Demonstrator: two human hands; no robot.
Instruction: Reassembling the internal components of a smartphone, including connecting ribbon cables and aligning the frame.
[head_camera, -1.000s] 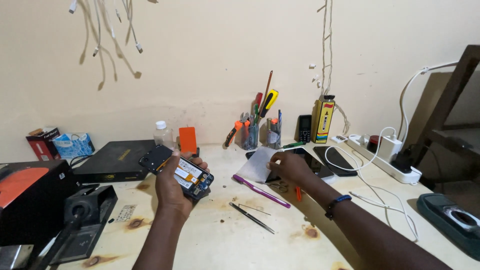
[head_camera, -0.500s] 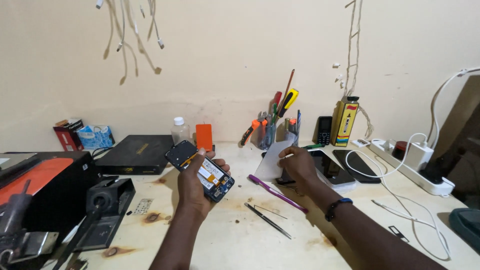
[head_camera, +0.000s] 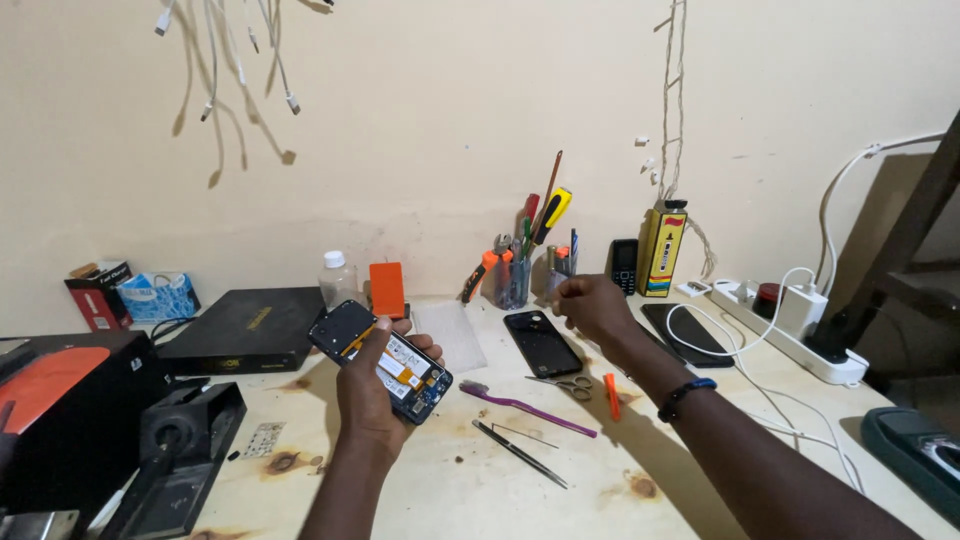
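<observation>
My left hand (head_camera: 372, 390) holds an opened phone (head_camera: 385, 360) with its back off, circuit board and orange parts showing, tilted above the wooden table (head_camera: 430, 490). My right hand (head_camera: 592, 305) is raised over the table near a cup of tools (head_camera: 512, 280), fingers pinched together; I cannot make out anything between them. Below it lie a black phone cover (head_camera: 541, 341), small scissors (head_camera: 565, 381), an orange pry tool (head_camera: 611, 396), a purple toothbrush (head_camera: 525, 406) and tweezers (head_camera: 520, 454).
A black flat box (head_camera: 245, 330), a clear bottle (head_camera: 337, 276) and an orange block (head_camera: 387, 289) stand at the back left. A black stand (head_camera: 180, 440) sits at the left edge. A power strip (head_camera: 790, 330) with white cables lies right. Cables hang on the wall.
My right hand has lifted off the table and moved up towards the tool cup. A black phone cover, scissors and an orange tool now show beneath it. The left hand keeps the phone.
</observation>
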